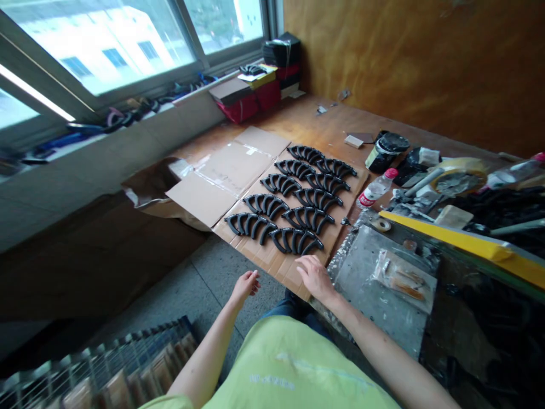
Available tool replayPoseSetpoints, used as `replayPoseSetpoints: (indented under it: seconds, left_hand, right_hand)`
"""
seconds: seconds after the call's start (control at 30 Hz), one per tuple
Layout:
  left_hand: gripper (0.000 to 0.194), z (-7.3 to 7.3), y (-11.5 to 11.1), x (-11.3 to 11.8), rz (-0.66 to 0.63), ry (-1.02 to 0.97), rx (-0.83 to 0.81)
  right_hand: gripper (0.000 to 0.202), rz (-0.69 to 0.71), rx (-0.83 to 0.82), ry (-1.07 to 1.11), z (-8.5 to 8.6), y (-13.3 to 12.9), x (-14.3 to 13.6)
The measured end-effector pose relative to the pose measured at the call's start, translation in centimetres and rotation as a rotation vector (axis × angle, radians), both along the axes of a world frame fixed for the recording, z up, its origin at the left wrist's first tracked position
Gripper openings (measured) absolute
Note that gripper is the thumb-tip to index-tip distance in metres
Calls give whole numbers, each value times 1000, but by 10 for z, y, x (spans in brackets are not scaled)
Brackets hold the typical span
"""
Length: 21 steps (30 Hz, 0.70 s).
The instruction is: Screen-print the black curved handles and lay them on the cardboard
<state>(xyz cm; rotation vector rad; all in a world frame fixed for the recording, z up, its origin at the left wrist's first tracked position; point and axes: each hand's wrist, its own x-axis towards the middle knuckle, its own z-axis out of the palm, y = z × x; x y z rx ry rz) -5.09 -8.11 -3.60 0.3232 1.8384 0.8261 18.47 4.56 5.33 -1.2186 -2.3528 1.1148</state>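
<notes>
Black curved handle-like pieces (296, 241) lie in fanned groups, two columns of several rows, on a flat cardboard sheet (272, 262). My right hand (315, 275) is over the sheet's front right edge, just below the nearest group. Its fingers are bent and slightly apart, and I see nothing in them. Off the sheet's front edge, above the floor, my left hand (246, 285) hangs with its fingers curled in. No object shows in it.
To the right stand a pink-capped bottle (377, 188), a black-stained tub (386, 151) and a tape roll (458, 175). A plastic bag with brown pieces (402, 278) lies on a grey board. Red boxes (247, 105) sit by the window; a wire rack (123, 369) stands lower left.
</notes>
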Motion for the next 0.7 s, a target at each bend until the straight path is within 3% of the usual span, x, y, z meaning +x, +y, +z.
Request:
replayPoseSetpoints:
  seconds: [0.1, 0.17, 0.33, 0.4, 0.53, 0.6, 0.7]
  left_hand:
    - [42, 0, -13, -38, 147, 2, -53]
    - [35, 1, -9, -80, 254, 19, -62]
    - [26, 9, 46, -229, 529, 121, -17]
    - [28, 14, 79, -293, 608, 158, 17]
    - [26, 24, 144, -392, 704, 173, 81]
    - [23, 25, 168, -422, 726, 152, 95]
    - [21, 24, 185, -446, 723, 130, 151]
  right_hand:
    - [24, 80, -274, 81, -5, -36, -2]
    - [27, 89, -483, 57, -18, -55, -2]
    - [33, -116, -802, 33, -61, -79, -2]
    - [36, -313, -946, 106, -76, -87, -5]
    - [44, -965, -1248, 364, -101, -104, -25]
    - [37, -1223, -1312, 489, -106, -107, -38]
    - [20, -1454, -1295, 614, -103, -104, -55]
